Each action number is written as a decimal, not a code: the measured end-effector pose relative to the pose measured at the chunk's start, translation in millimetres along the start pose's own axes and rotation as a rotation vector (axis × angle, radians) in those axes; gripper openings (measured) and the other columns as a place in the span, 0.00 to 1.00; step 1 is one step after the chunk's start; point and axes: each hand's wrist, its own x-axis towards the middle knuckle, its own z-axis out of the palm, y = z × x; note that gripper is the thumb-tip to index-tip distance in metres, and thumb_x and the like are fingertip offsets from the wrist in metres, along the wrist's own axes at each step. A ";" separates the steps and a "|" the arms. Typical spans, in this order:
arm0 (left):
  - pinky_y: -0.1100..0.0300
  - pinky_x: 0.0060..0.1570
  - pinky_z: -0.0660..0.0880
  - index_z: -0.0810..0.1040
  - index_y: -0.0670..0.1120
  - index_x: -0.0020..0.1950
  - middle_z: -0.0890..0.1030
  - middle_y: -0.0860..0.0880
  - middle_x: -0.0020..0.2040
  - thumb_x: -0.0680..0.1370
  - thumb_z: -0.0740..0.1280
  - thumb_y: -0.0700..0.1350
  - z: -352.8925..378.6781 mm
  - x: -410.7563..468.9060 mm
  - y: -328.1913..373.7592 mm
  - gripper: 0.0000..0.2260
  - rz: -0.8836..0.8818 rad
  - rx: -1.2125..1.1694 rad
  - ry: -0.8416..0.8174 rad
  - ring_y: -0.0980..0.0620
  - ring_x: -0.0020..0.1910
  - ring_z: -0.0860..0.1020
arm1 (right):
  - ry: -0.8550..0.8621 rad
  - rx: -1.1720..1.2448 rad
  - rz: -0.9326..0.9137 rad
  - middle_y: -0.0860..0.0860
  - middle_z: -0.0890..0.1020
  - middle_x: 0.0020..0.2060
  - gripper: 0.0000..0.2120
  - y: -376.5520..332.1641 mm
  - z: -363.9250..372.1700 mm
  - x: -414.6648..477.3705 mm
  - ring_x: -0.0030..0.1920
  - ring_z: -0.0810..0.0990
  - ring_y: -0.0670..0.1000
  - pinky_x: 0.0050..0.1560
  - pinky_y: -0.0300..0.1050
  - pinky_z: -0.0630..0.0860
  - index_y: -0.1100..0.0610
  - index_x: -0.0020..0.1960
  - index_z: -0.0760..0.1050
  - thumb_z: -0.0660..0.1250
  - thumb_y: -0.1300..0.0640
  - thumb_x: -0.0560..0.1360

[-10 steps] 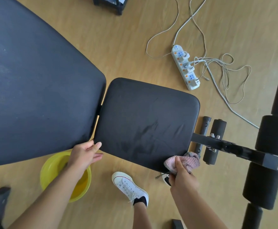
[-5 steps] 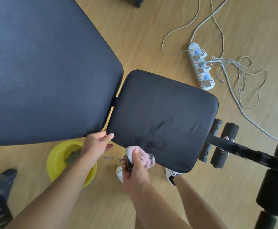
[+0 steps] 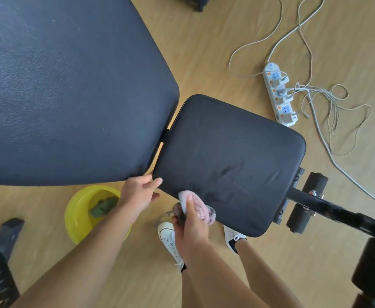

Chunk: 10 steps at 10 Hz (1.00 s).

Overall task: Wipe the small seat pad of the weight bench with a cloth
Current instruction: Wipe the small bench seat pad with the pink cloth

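Large black back pad (image 3: 70, 90) filling the upper left, its corner just beside the small seat pad (image 3: 228, 161), which sits lower and further right in the view than half a second ago. Black frame bar (image 3: 329, 207) with foam rollers (image 3: 306, 203) running off to the right. Yellow basin (image 3: 79, 214) on the wooden floor (image 3: 204, 52) below the back pad, a dark green rag (image 3: 104, 206) inside, more exposed than before. White power strip (image 3: 278, 94) with tangled cables beyond the seat. Left hand (image 3: 139, 194) unchanged, fingers loosely curled against the seat pad's near-left corner, gripping nothing. Right hand (image 3: 191, 227) shifted slightly inward along the near edge, closed around the pink cloth (image 3: 197, 205), thumb pressing it flat onto the pad surface. White sneakers (image 3: 171, 238) beneath
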 end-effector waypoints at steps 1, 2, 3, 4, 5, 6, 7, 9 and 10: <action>0.53 0.57 0.80 0.86 0.43 0.55 0.85 0.46 0.50 0.78 0.70 0.42 -2.8 2.2 -1.6 0.08 0.048 0.138 0.037 0.43 0.51 0.84 | -0.120 0.205 0.048 0.54 0.87 0.54 0.11 24.3 44.5 18.7 0.48 0.89 0.48 0.49 0.41 0.89 0.60 0.62 0.78 0.71 0.55 0.84; 0.56 0.50 0.79 0.85 0.50 0.62 0.87 0.48 0.52 0.78 0.69 0.45 -3.5 0.5 -1.5 0.14 0.082 0.173 0.037 0.43 0.52 0.84 | -0.166 0.178 0.007 0.55 0.88 0.59 0.13 28.5 56.7 19.1 0.57 0.88 0.53 0.57 0.47 0.88 0.56 0.63 0.82 0.75 0.52 0.82; 0.55 0.47 0.82 0.83 0.39 0.62 0.84 0.47 0.47 0.78 0.72 0.45 -0.1 2.5 -1.0 0.15 0.024 0.005 0.020 0.41 0.44 0.87 | -0.049 -0.051 -0.127 0.53 0.90 0.52 0.15 17.2 8.7 23.5 0.56 0.88 0.53 0.57 0.45 0.86 0.54 0.54 0.86 0.75 0.43 0.79; 0.47 0.57 0.82 0.83 0.42 0.59 0.86 0.44 0.52 0.78 0.73 0.46 1.2 5.0 -4.1 0.12 0.020 0.005 0.014 0.42 0.44 0.87 | 0.102 -0.178 -0.182 0.44 0.87 0.35 0.10 -2.6 -82.2 18.2 0.36 0.85 0.44 0.40 0.40 0.83 0.55 0.50 0.81 0.68 0.52 0.86; 0.47 0.56 0.82 0.76 0.40 0.71 0.86 0.43 0.55 0.77 0.73 0.47 1.6 6.4 -10.3 0.24 0.024 -0.012 0.005 0.45 0.45 0.87 | 0.307 -0.351 -0.305 0.46 0.88 0.36 0.16 -32.1 -162.6 -3.1 0.36 0.86 0.43 0.41 0.40 0.82 0.55 0.58 0.84 0.71 0.43 0.80; 0.48 0.57 0.82 0.74 0.39 0.73 0.84 0.43 0.57 0.77 0.74 0.46 0.6 9.1 -13.2 0.27 0.001 -0.110 -0.015 0.44 0.48 0.87 | 0.510 -0.632 -0.411 0.51 0.82 0.22 0.22 -86.2 -190.8 -12.5 0.32 0.78 0.55 0.40 0.47 0.72 0.55 0.34 0.82 0.76 0.37 0.73; 0.54 0.53 0.81 0.73 0.37 0.74 0.84 0.42 0.56 0.77 0.74 0.45 -1.8 7.4 -10.7 0.27 -0.018 -0.157 -0.040 0.43 0.50 0.86 | 0.472 -0.801 -0.455 0.57 0.83 0.24 0.23 -122.2 -180.6 -3.7 0.30 0.76 0.56 0.38 0.46 0.69 0.63 0.34 0.81 0.79 0.46 0.77; 0.54 0.53 0.81 0.73 0.39 0.74 0.83 0.45 0.56 0.77 0.74 0.46 -0.6 -0.4 -4.8 0.27 -0.022 -0.125 -0.025 0.45 0.49 0.86 | 0.504 -0.815 -0.647 0.61 0.82 0.35 0.26 -212.8 -145.5 -1.1 0.36 0.79 0.58 0.37 0.50 0.73 0.65 0.42 0.82 0.79 0.40 0.75; 0.55 0.51 0.82 0.73 0.39 0.74 0.82 0.46 0.56 0.78 0.73 0.45 1.8 -3.0 -2.5 0.26 -0.012 -0.101 -0.004 0.46 0.47 0.86 | 0.514 -0.729 -0.624 0.59 0.78 0.32 0.26 -226.8 -136.7 -0.6 0.35 0.77 0.58 0.39 0.50 0.72 0.60 0.35 0.77 0.80 0.38 0.73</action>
